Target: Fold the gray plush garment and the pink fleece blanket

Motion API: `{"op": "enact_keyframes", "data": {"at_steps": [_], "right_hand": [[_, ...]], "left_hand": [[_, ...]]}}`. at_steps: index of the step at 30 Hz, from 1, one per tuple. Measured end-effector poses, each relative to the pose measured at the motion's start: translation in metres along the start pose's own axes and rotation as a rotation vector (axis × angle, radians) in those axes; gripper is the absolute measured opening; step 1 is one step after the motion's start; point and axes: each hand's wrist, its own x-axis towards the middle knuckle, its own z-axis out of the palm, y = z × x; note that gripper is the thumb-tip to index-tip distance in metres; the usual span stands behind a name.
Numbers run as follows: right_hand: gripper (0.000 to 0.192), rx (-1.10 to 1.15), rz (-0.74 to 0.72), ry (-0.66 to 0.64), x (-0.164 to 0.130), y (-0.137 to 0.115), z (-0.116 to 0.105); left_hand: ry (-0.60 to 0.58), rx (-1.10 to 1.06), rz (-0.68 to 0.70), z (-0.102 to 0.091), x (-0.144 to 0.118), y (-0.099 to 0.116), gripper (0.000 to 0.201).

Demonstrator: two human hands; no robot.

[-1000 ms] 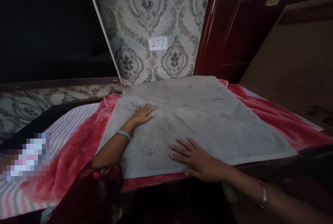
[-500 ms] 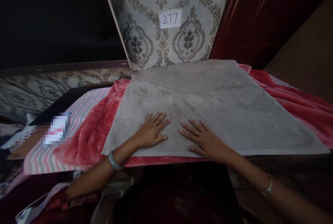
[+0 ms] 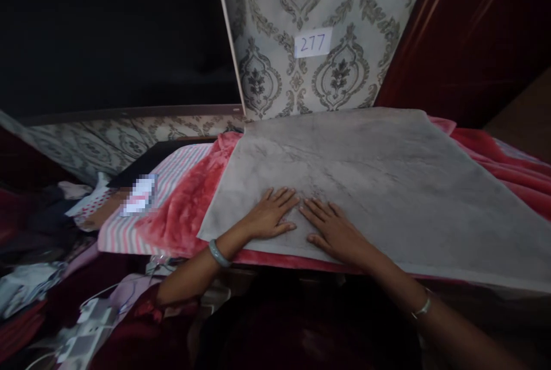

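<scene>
A large grey cloth (image 3: 387, 192), towel-like with a pale hem, lies spread over a red plush blanket (image 3: 181, 215). Flat on its near left part rests my left hand (image 3: 272, 213), fingers spread, a bangle at the wrist. My right hand (image 3: 333, 229) also lies palm down on the cloth, just to the right, fingers stretched out. The fingertips of the two hands are close together with a narrow gap. Faint creases run across the cloth beyond them.
A striped sheet (image 3: 124, 235) shows under the blanket at left, with a blurred-out packet (image 3: 139, 195) on it. Behind stand a large dark screen (image 3: 120, 37), a patterned wall with a paper marked 277 (image 3: 313, 43), and a dark red panel (image 3: 465, 37). Clothes and a power strip (image 3: 88, 330) lie lower left.
My view has turned to the left, so the scene sits further right. My right hand has slid left over the cloth, closer to my left hand. Both remain flat.
</scene>
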Motion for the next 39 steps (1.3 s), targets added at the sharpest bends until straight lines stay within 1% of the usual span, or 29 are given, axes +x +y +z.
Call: {"op": "enact_keyframes", "data": {"at_steps": [2, 5, 8, 11, 13, 14, 16, 18, 20, 22, 24, 26, 28, 30, 31, 33, 36, 37, 39], "right_hand": [[0.067, -0.037, -0.016, -0.005, 0.002, 0.000, 0.008], [0.064, -0.043, -0.046, -0.011, -0.006, -0.003, 0.013], [0.065, -0.017, -0.046, -0.031, -0.016, -0.005, 0.012], [0.062, 0.043, -0.043, -0.056, -0.017, -0.006, 0.006], [0.060, 0.085, -0.037, -0.056, -0.008, -0.008, -0.001], [0.060, 0.097, -0.038, -0.051, -0.001, -0.010, -0.005], [0.060, 0.102, -0.065, -0.042, 0.018, -0.020, -0.012], [0.061, 0.101, -0.124, -0.047, 0.038, -0.034, -0.016], [0.061, 0.118, -0.207, -0.089, 0.055, -0.050, -0.013], [0.065, 0.151, -0.291, -0.158, 0.063, -0.061, -0.006], [0.069, 0.179, -0.338, -0.208, 0.065, -0.067, 0.002], [0.069, 0.193, -0.333, -0.211, 0.063, -0.067, 0.009], [0.068, 0.203, -0.326, -0.208, 0.061, -0.066, 0.012], [0.068, 0.209, -0.330, -0.207, 0.059, -0.063, 0.012], [0.068, 0.208, -0.336, -0.205, 0.058, -0.062, 0.013], [0.068, 0.197, -0.344, -0.196, 0.058, -0.060, 0.015], [0.068, 0.168, -0.360, -0.181, 0.059, -0.058, 0.021], [0.068, 0.159, -0.364, -0.177, 0.059, -0.058, 0.023], [0.067, 0.148, -0.367, -0.178, 0.059, -0.058, 0.027]], "left_hand": [[-0.021, 0.003, -0.002, -0.001, -0.001, 0.002, 0.078], [-0.018, -0.010, -0.001, 0.000, -0.003, 0.003, 0.077], [0.005, -0.061, 0.012, -0.001, -0.005, 0.001, 0.076], [0.035, -0.130, 0.000, -0.008, -0.009, -0.006, 0.069], [0.081, -0.110, -0.082, -0.016, -0.017, -0.015, 0.066], [0.110, -0.070, -0.157, -0.020, -0.022, -0.020, 0.065], [0.152, 0.040, -0.357, -0.025, -0.038, -0.033, 0.067], [0.152, 0.126, -0.565, -0.026, -0.056, -0.047, 0.069], [0.115, 0.153, -0.693, -0.021, -0.074, -0.057, 0.067], [0.090, 0.150, -0.729, -0.015, -0.088, -0.063, 0.064], [0.089, 0.148, -0.725, -0.009, -0.097, -0.066, 0.063], [0.087, 0.149, -0.720, -0.008, -0.102, -0.067, 0.064], [0.079, 0.151, -0.724, -0.013, -0.101, -0.066, 0.063], [0.092, 0.167, -0.731, -0.025, -0.093, -0.064, 0.056], [0.109, 0.171, -0.725, -0.034, -0.085, -0.063, 0.051], [0.159, 0.162, -0.689, -0.053, -0.060, -0.063, 0.043], [0.192, 0.128, -0.668, -0.075, -0.009, -0.074, 0.051], [0.190, 0.123, -0.669, -0.078, 0.008, -0.080, 0.055], [0.173, 0.106, -0.669, -0.076, 0.036, -0.096, 0.060]]}}
